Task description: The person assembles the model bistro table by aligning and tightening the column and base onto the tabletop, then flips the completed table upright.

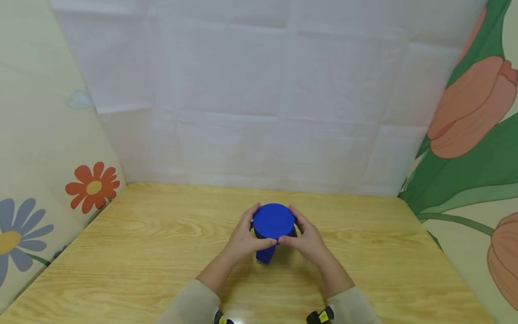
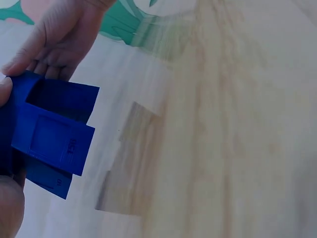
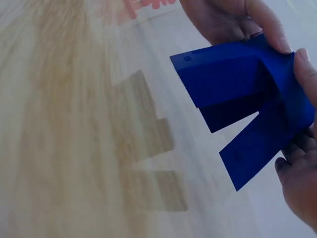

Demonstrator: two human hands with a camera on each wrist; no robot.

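Observation:
Between both hands is a blue round-topped piece [image 1: 274, 220] with several flat, leg-like panels underneath, like a small stool. My left hand [image 1: 245, 234] grips its left side, fingers round the far edge and thumb along the near rim. On the other side my right hand [image 1: 306, 236] holds it the same way, the two thumbs nearly meeting in front. In the left wrist view the panels [image 2: 58, 139] spread downward and bear small embossed marks. From the right wrist, one panel [image 3: 257, 151] splays out from the others. Its shadow on the tabletop lies apart from the panels.
Below is a light wood-grain table [image 1: 133, 252]. A white creased sheet [image 1: 259, 90] hangs behind its back edge. Flower-patterned walls stand on the left [image 1: 36, 135] and right [image 1: 485, 189].

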